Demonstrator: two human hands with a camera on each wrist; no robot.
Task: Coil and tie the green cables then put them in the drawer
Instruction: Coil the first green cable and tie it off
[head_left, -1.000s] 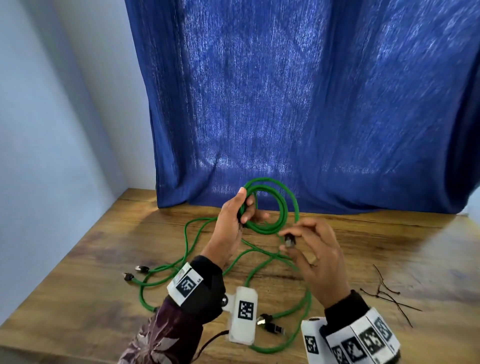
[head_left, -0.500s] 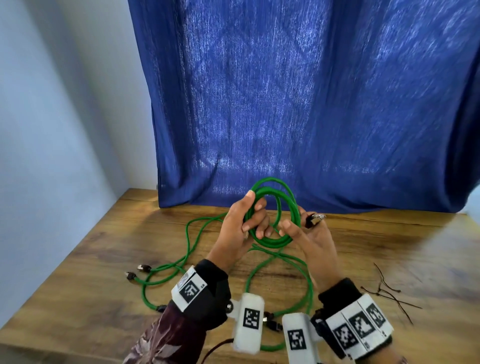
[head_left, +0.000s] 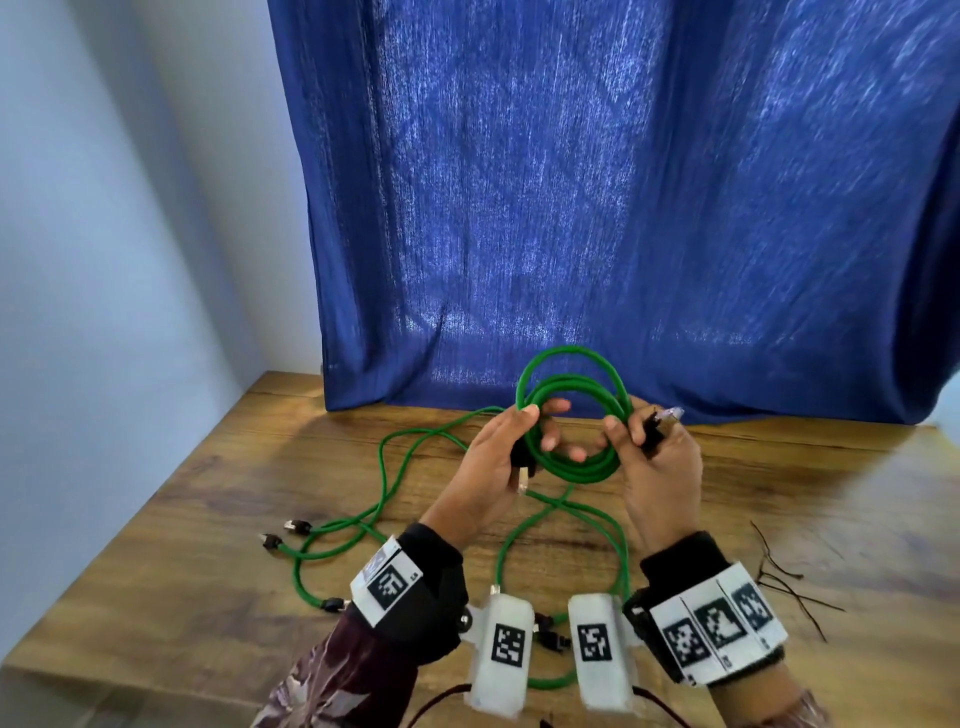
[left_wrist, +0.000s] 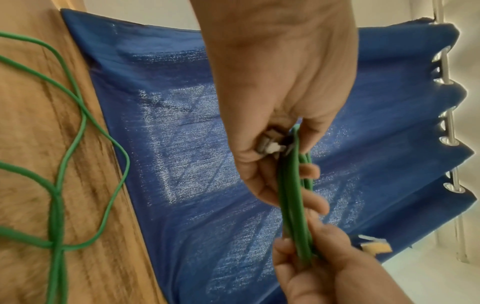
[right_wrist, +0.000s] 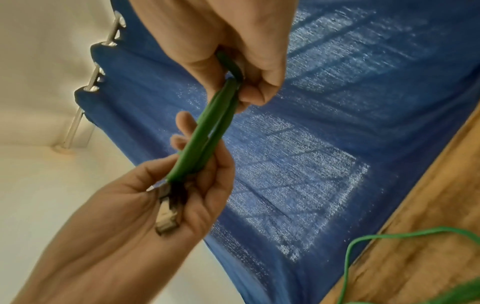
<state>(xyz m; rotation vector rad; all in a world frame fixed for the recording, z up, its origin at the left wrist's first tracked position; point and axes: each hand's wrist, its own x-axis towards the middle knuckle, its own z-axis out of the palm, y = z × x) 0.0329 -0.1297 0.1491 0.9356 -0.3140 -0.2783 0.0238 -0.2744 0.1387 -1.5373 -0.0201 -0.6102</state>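
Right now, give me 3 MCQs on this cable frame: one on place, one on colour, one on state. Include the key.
1. Where do the thin dark twist ties lie?
A. on the wooden table, past the right wrist
B. inside the coil
C. on the curtain

2. What colour is the curtain?
A. grey
B. blue
C. red

3. What state is the coiled green cable in?
A. flat on the table
B. tied with a twist tie
C. held up off the table by both hands

Key: 1 A, they lie on bare wood at the right. 2 B, blue fabric fills the back. 3 C, the left hand and right hand grip opposite sides, and no tie is on it.
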